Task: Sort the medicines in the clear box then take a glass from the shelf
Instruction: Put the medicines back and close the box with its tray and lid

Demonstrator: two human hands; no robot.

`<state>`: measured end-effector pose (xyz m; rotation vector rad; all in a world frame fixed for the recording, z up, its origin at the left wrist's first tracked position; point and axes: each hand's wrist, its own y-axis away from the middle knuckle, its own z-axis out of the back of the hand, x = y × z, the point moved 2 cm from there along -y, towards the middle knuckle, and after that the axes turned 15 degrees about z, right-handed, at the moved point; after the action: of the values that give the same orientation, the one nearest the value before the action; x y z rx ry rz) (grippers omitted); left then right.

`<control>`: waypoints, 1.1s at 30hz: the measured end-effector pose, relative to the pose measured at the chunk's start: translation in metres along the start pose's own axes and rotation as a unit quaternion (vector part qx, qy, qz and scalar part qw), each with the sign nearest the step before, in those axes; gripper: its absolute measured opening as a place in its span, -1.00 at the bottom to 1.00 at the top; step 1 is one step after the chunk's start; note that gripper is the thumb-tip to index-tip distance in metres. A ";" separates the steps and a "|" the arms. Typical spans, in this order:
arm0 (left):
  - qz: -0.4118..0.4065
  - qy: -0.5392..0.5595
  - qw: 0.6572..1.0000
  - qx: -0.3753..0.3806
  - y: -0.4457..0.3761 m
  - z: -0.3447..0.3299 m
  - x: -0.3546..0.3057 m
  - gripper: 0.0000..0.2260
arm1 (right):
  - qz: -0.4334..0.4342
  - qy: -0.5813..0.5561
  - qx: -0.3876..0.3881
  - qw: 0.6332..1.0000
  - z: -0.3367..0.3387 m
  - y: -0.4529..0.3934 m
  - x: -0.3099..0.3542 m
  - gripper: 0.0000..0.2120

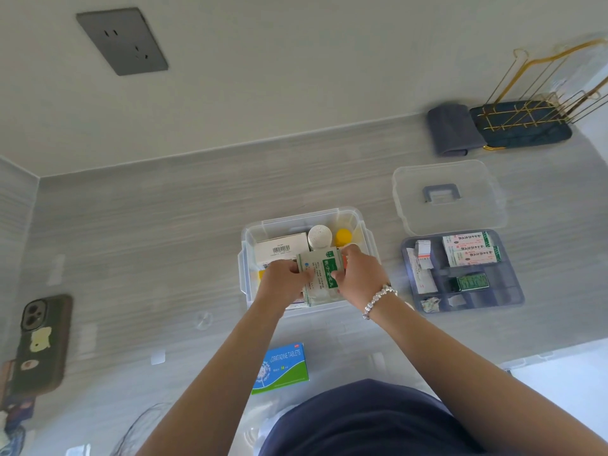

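Looking down from head height, the frame's centre shows two bare hands meeting over a clear rectangular plastic box on a grey wood-grain worktop. The left hand and right hand together pinch a pale green-and-white paper medicine sachet, fingers curled on its opposite edges, holding it just above the box. A beaded silver bracelet circles the right wrist. Inside the box, behind the sachet, stand a white carton with a barcode, a white round bottle cap and a yellow round cap. Right of centre, a translucent lid with a grey handle lies flat, and just below it a grey divided tray holds small packets. At lower centre, near the person's body, a blue-and-green tablet carton lies on the worktop. A dark phone lies at the left edge. In the upper right, a gold wire rack stands beside a folded grey cloth.
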<state>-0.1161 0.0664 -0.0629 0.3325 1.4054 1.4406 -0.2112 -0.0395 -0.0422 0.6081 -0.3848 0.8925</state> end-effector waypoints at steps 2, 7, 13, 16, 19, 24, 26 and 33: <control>-0.002 -0.024 1.000 -0.015 -0.003 -0.003 -0.001 -0.88 | -0.010 0.039 0.015 0.999 0.000 -0.002 0.002 -0.69; 0.002 -0.050 0.998 -0.039 -0.007 -0.009 -0.002 -0.96 | -0.009 0.119 0.078 0.990 -0.001 -0.005 0.003 -0.74; -0.015 -0.091 0.993 -0.076 -0.007 -0.013 0.000 -0.89 | 0.000 0.138 0.087 0.987 -0.006 -0.002 0.003 -0.74; -0.024 -0.093 0.992 -0.085 -0.007 -0.013 0.000 -0.84 | 0.018 0.119 0.068 0.990 -0.008 0.002 0.000 -0.75; -0.026 -0.110 0.990 -0.086 -0.007 -0.013 0.000 -0.83 | 0.037 0.104 0.047 0.993 -0.008 0.005 -0.004 -0.73; -0.069 -0.128 0.977 -0.154 0.002 -0.007 0.006 -0.73 | 0.089 0.072 0.005 0.993 0.000 0.018 -0.007 -0.71; -0.124 -0.099 0.970 -0.182 0.013 -0.008 0.008 -0.74 | 0.117 0.035 -0.049 0.991 0.010 0.028 -0.010 -0.70; -0.200 -0.022 0.974 -0.104 0.058 -0.049 0.015 -0.88 | 0.146 -0.045 -0.175 0.973 0.037 0.070 -0.049 -0.85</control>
<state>-0.1883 0.0647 -0.0337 -0.0534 1.1903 1.2224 -0.2986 -0.0589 -0.0174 0.2685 -0.7097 1.0486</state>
